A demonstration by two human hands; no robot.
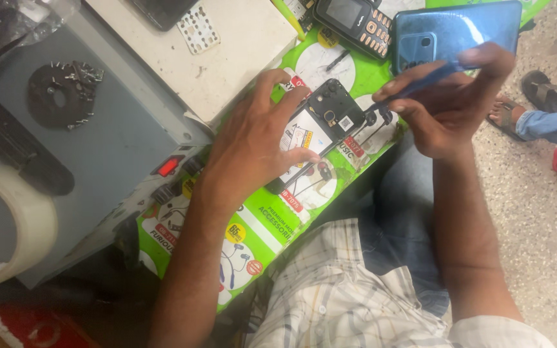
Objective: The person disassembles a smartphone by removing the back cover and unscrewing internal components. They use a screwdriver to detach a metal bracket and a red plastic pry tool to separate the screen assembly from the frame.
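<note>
A smartphone with its back cover off lies on a green printed mat, its black inner frame and white battery label showing. My left hand presses down on it, fingers spread over its lower half. My right hand grips a thin blue screwdriver whose tip points at the phone's upper right edge. The blue back cover rests just beyond my right hand.
A black keypad phone sits at the top. A grey power-supply box with a red switch stands left, a roll of clear tape on it. Another person's sandalled foot is on the floor at right.
</note>
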